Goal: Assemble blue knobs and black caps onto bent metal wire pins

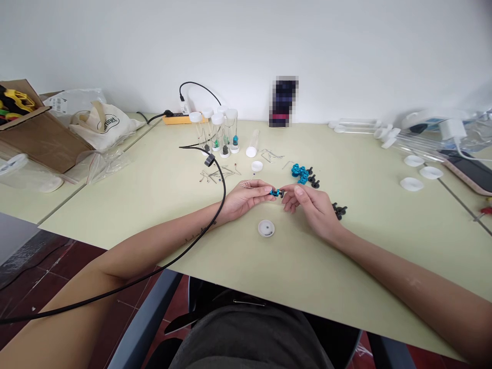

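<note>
My left hand and my right hand meet at mid-table over a small blue part with a black screw, held between the fingertips of both. A pile of blue parts and black screws lies just beyond them. More black screws sit right of my right hand. A white cap lies in front of my hands. Thin metal pins lie scattered to the left.
Several upright capped tubes stand at the back, one tube lying beside them. A black cable crosses my left arm. A cardboard box and bags are far left; tubes, white lids and a phone far right.
</note>
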A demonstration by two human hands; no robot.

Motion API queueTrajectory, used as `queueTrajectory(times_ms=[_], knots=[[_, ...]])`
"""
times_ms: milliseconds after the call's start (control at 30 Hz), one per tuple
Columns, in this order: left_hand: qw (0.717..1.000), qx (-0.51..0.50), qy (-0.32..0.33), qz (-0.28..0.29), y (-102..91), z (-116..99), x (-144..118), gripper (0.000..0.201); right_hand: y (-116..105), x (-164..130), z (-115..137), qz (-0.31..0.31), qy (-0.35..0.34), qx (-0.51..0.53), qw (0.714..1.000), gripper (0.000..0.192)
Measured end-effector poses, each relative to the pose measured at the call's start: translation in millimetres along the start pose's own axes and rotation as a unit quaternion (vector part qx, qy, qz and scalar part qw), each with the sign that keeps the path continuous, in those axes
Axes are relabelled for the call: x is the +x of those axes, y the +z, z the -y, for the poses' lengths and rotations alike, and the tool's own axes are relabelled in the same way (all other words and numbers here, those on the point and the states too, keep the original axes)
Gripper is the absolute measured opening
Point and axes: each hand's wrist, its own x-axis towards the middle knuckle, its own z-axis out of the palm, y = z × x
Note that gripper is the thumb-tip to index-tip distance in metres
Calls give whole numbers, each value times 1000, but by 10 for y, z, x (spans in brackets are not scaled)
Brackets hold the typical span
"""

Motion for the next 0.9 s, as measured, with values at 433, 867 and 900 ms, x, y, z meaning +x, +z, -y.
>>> queueTrajectory(times_ms=[433,867,900], knots=[[1000,-3,3,9,-7,5,1,14,5,7,-4,-6,2,-2,1000,40],[1000,-1,2,5,0,3,2,14,1,-5,5,-9,6,-5,1000,41],[1000,0,2,6,-2,3,2,15,2,-4,6,-9,4,-5,1000,41]])
